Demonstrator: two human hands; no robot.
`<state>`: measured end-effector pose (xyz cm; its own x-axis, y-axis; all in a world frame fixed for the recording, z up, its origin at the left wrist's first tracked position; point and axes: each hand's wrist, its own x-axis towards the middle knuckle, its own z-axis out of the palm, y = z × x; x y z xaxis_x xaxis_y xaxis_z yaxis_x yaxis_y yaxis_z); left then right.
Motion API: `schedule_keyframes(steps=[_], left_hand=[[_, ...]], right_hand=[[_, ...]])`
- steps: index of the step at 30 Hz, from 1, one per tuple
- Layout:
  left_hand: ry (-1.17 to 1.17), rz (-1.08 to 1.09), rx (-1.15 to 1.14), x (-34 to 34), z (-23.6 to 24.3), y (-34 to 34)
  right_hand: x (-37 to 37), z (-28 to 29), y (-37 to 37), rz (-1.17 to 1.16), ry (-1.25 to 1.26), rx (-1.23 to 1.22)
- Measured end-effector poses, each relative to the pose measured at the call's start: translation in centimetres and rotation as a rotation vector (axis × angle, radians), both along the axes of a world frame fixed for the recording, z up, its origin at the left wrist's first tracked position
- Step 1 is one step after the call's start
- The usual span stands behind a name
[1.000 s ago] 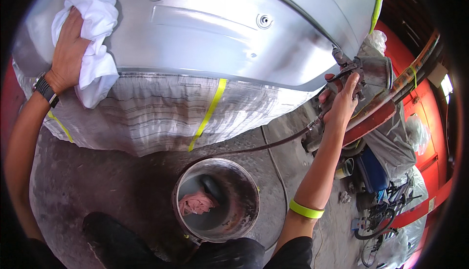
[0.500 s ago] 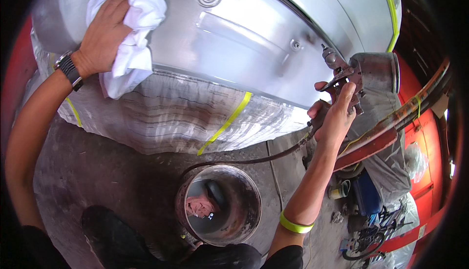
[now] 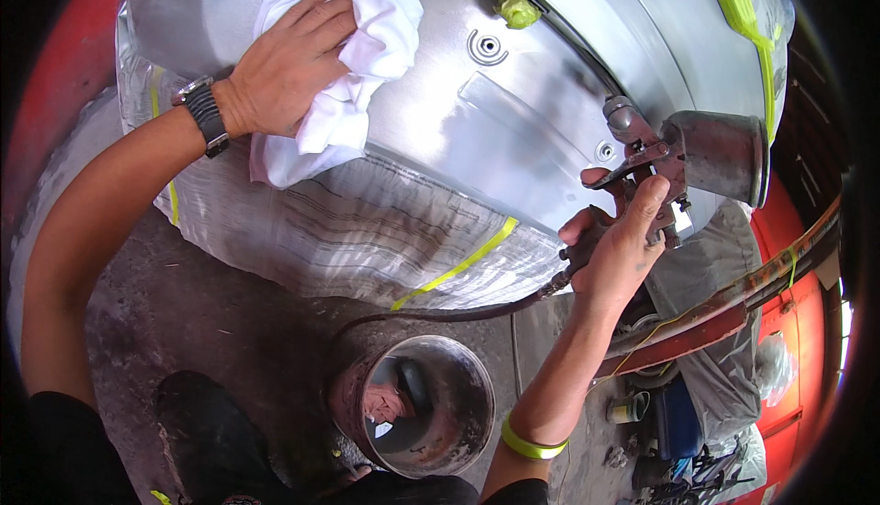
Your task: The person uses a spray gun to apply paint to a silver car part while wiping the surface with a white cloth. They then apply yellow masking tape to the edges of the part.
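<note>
My left hand [image 3: 291,72] lies over a crumpled white cloth [image 3: 380,33], its fingers bent around it, pressing it against a silver-grey painted car panel [image 3: 431,102]. Part of the palm's grip is hidden by the cloth. In my right hand [image 3: 619,244] is a spray gun [image 3: 646,152] with a dark metal cup [image 3: 720,152] pointing right. My fingers wrap its handle, and a hose [image 3: 467,314] runs from the handle base toward the lower left. The gun is held in front of the panel's right part, apparently apart from it.
Printed masking paper [image 3: 330,230] with yellow-green tape [image 3: 458,262] covers the panel's lower edge. A metal drum [image 3: 477,413] holding a reddish cloth stands on the floor between my legs. On the right are a rusty bar [image 3: 697,322], a grey cover [image 3: 720,358] and a small can [image 3: 628,408].
My view has shifted, so the panel sits farther right and lower. Relative to the panel, my left hand and cloth have slid upward, and the spray gun has come left and up.
</note>
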<state>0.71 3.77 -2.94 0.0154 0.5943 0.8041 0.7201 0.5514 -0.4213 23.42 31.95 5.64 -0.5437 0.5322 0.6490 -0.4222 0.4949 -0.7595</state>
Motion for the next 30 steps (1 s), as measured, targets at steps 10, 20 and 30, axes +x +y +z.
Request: schedule_keyframes(steps=[10, 20, 30], left_hand=[[-0.050, -0.031, 0.009, 0.7, 0.3, 0.4], [-0.055, -0.081, 0.065, 1.0, 0.4, 0.4], [-0.089, -0.049, 0.051, 1.1, 0.5, 0.3]], right_hand=[[-1.1, -0.2, -3.0, 0.013, -0.035, 0.055], [-2.4, -0.2, -5.0, 0.037, -0.039, 0.061], [-3.0, -0.9, -5.6, 0.074, -0.021, 0.020]])
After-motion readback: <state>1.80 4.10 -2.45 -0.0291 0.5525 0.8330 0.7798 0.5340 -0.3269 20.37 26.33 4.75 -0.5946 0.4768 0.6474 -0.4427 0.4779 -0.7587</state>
